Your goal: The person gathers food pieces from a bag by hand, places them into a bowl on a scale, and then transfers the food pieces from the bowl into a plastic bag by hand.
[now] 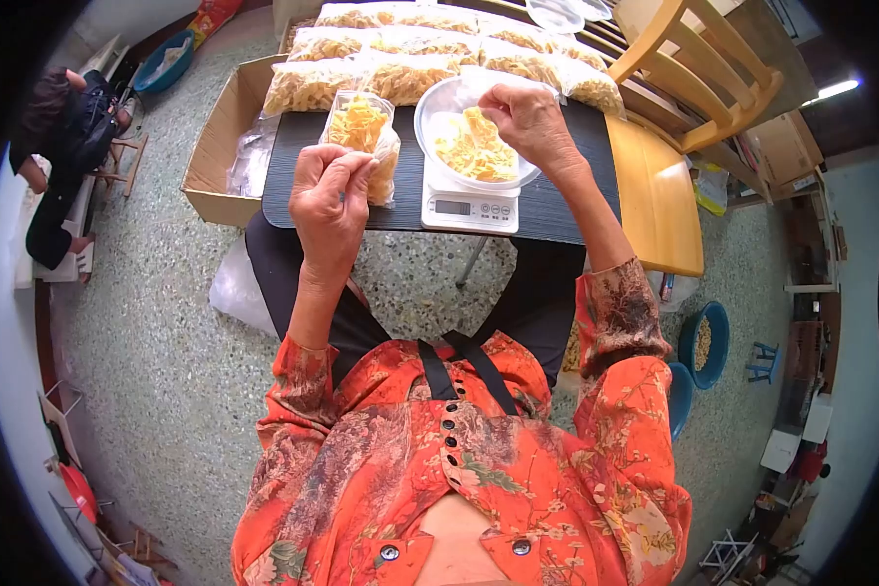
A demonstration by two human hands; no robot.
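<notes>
My left hand [330, 200] is closed in a pinch on the near edge of a clear plastic bag [359, 119], partly filled with yellow dried strips. The bag's mouth is hard to make out. Over a white plastic bowl [423, 122], my right hand [532, 122] has its fingers closed on some yellow dried strips [478, 121]. More of these loose strips [474, 156] lie in the bowl below. Under the bowl sits a white digital kitchen scale [469, 211]; its display is too small to read.
Several filled bags [410, 76] are stacked along the back of the dark table [293, 176]. An open cardboard box [210, 156] stands at the left, a wooden chair [664, 210] at the right. Blue basins [705, 342] are on the floor. Another person [63, 156] sits far left.
</notes>
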